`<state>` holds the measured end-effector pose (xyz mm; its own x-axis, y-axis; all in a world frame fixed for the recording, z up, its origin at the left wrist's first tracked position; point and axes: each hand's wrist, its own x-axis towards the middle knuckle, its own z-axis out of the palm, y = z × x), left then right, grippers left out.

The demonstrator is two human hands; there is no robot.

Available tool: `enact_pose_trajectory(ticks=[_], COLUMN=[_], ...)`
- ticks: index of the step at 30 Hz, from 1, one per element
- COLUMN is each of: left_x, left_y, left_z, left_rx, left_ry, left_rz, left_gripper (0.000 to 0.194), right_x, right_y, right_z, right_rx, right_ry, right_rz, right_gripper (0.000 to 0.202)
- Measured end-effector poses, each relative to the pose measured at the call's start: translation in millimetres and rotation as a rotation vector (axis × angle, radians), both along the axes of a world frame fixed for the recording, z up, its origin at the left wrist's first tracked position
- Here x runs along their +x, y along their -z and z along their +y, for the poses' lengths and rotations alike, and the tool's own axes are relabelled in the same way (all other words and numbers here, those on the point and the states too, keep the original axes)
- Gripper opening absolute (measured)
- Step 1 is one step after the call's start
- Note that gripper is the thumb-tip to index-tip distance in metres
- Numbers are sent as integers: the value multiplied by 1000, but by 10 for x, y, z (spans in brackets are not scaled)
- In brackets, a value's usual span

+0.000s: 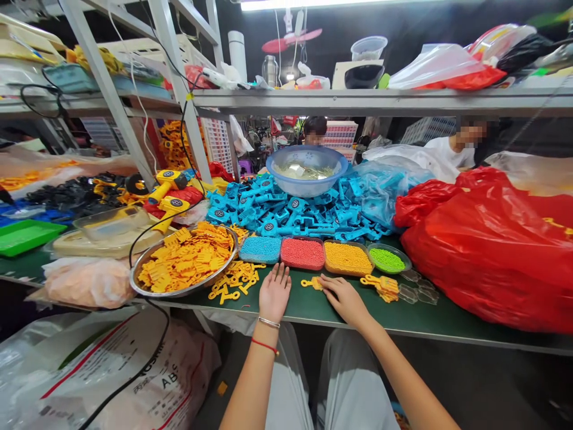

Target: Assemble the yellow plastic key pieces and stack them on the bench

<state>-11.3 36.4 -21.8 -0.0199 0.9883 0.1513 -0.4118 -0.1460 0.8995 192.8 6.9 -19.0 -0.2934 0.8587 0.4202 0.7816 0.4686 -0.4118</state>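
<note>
My left hand [275, 292] lies at the near side of the green table, fingers stretched out and holding nothing. My right hand [345, 300] is closed, its fingertips on one end of a small yellow-orange plastic piece [310, 283] with a ring-shaped end. Just beyond the hands stands a row of tubs with tiny beads: blue [260, 249], red [302, 254], orange [348, 257] and green [387, 259]. Right of my right hand sits a small stack of similar yellow-orange pieces [382, 287]. Several clear plastic pieces [418, 288] lie beside it.
At the left, a metal bowl [139, 280] holds flat yellow pieces; loose yellow parts [230, 286] lie beside it. Blue plastic parts [286, 209] are heaped behind the tubs, under a translucent basin [308, 184]. A large red bag [487, 257] fills the right side. A shelf [358, 101] spans overhead.
</note>
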Motion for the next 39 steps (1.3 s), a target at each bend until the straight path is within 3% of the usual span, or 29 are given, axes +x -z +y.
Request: enact_pose_trajectory(ticks=[5, 10, 18, 23, 32, 36, 39], left_x=[-57, -117, -175, -179, 211, 287, 353], left_y=[18, 0, -68, -135, -36, -94, -164], left_z=[-19, -34, 15, -7, 12, -57, -164], left_rx=[-38, 5, 88, 64, -33, 44, 144], left_ry=[14, -42, -181, -194, -103, -64, 4], left_rz=[-218, -333, -400, -376, -13, 271, 544], left_gripper=[33, 40, 43, 43, 15, 27, 14], right_x=[6, 3, -9, -16, -146, -250, -276], right_y=[18, 4, 3, -21, -67, 5, 37], right_z=[5, -2, -1, 8, -107, -220, -236], right_rx=[2, -9, -10, -33, -84, -33, 15], right_ry=[-2, -4, 27, 42, 56, 72, 139], right_rz=[13, 10, 4, 25, 87, 121, 157], right_gripper=[30, 30, 31, 29, 27, 28, 29])
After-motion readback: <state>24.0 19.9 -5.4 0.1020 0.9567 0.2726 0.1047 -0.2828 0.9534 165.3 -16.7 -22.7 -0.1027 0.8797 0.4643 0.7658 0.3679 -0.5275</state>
